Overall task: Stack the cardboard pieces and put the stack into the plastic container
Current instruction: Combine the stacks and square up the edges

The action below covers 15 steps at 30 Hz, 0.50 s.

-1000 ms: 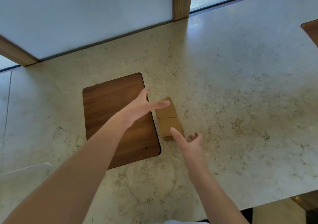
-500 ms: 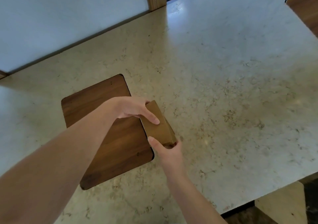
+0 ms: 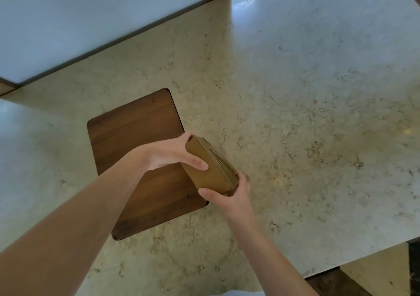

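Head view: both hands hold one stack of cardboard pieces [image 3: 210, 169], tilted on edge, at the right border of a wooden inlay [image 3: 136, 150] set into the marble counter [image 3: 306, 114]. The left hand [image 3: 169, 152] grips its far end, thumb laid across the broad face. The right hand [image 3: 234, 197] cups the near end, thumb and fingers curled round it.
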Tool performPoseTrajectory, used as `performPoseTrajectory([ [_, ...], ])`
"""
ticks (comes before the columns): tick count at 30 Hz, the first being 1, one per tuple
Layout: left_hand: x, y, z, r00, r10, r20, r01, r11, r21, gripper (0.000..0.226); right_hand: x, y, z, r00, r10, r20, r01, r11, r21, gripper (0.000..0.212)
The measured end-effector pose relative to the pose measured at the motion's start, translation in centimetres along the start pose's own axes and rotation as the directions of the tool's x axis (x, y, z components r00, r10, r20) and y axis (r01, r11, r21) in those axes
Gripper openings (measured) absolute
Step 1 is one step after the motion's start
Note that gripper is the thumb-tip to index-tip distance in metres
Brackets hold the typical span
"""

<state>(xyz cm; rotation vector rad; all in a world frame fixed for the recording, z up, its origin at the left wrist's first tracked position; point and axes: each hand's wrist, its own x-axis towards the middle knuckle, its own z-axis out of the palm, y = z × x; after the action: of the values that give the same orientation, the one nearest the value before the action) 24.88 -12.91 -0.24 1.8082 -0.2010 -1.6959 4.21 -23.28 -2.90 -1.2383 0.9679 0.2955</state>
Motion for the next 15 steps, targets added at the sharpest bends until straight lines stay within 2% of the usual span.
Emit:
performPoseTrajectory([
  [6,-2.1,-6.1,1.5,0.984,0.085,-0.157,-0.134,0.932,-0.337,0.103,0.6,-0.7,0.5,0.993,-0.070,0.097,0.078,0.994,-0.076,0.120],
  [10,-2.4,-7.2,3.6,0.953,0.160,-0.259,-0.262,0.864,-0.430,0.082,1.8,-2.0,-0.5,0.976,-0.041,0.216,0.053,0.998,-0.046,0.108],
  [13,-2.6,-8.1,5.1,0.933,0.198,-0.302,-0.324,0.826,-0.460,0.071,2.0,-2.0,-1.5,0.951,-0.023,0.308,0.043,0.997,-0.060,0.118],
  [15,-2.8,-8.9,6.0,0.919,0.213,-0.332,-0.357,0.810,-0.466,0.077,1.8,-1.6,-1.9,0.941,-0.042,0.336,0.080,0.992,-0.101,0.132],
])
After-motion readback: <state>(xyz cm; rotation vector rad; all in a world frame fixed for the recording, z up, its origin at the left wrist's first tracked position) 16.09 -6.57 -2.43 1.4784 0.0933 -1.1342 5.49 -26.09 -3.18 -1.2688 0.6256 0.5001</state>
